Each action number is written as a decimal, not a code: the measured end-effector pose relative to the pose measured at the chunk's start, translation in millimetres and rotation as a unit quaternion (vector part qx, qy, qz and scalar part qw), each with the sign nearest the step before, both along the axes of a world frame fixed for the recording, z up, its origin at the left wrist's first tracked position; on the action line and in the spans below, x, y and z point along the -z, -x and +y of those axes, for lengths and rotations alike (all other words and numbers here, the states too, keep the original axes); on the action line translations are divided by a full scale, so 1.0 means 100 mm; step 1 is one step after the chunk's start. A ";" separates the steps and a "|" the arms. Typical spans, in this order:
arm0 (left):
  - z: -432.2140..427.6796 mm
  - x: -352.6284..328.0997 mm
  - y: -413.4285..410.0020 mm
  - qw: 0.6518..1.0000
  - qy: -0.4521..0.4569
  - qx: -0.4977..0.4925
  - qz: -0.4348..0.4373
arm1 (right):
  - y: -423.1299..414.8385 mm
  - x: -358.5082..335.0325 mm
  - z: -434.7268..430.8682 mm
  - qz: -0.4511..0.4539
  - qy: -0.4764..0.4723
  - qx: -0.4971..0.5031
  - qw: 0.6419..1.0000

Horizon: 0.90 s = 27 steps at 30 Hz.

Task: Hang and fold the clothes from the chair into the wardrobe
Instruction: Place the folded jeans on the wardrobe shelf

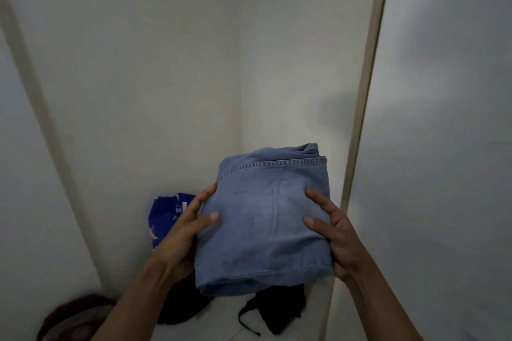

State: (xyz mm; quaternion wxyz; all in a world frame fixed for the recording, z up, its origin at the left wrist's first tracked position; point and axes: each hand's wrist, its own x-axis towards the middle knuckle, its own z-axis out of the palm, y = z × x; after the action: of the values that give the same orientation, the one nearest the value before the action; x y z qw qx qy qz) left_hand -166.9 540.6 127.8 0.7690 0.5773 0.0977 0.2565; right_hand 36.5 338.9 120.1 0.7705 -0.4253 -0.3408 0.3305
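Dead centre of my view, inside the white wardrobe compartment [166,77], I've got the folded jeans [266,219] up between both hands, light-blue denim with a stitched hem running across the top at about twelve o'clock. My left hand [188,227] is clamped on the bundle's nine o'clock side, thumb pressed flat on the front face, fingers wrapped behind where I can't see them. My right hand [335,232] mirrors it at three o'clock, thumb and forefinger spread on the denim, the rest curled round the edge. Neither hand is closed into a fist; both are part-open and squeezing the stack from the sides. Down at six o'clock there's a black garment [279,310] with a drawstring lying on the shelf [315,302], just under the jeans, though whether they touch I can't tell. At nine o'clock of the bundle a blue printed bag [166,213] stands against the back wall, and at seven o'clock something dark red [72,315] sits low, too blurred to name. I read this as the placing step: fold done, jeans going in. Next move, I reckon, calls for lowering the bundle flat and keeping the layers pinched so nothing slides open, then easing both hands out sideways.
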 end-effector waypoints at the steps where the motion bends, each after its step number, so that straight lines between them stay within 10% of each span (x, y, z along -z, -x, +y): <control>1: -0.17 0.01 -0.05 1.000 -0.005 -0.006 0.017 | 0.01 0.02 -0.19 -0.002 0.010 0.017 1.000; 16: -2.38 -0.06 -0.71 0.982 -0.075 0.171 -0.008 | 0.66 0.03 -3.09 0.024 0.036 0.295 0.955; 27: -4.91 0.39 -0.75 0.907 -0.024 0.421 0.020 | 2.00 0.39 -5.61 0.088 0.052 0.520 0.848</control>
State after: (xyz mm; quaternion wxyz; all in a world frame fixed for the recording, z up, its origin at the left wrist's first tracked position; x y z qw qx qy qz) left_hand -91.6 50.1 88.4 0.7892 0.5883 -0.1448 -0.1003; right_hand -163.3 -222.3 81.2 0.8331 -0.5490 0.0167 -0.0653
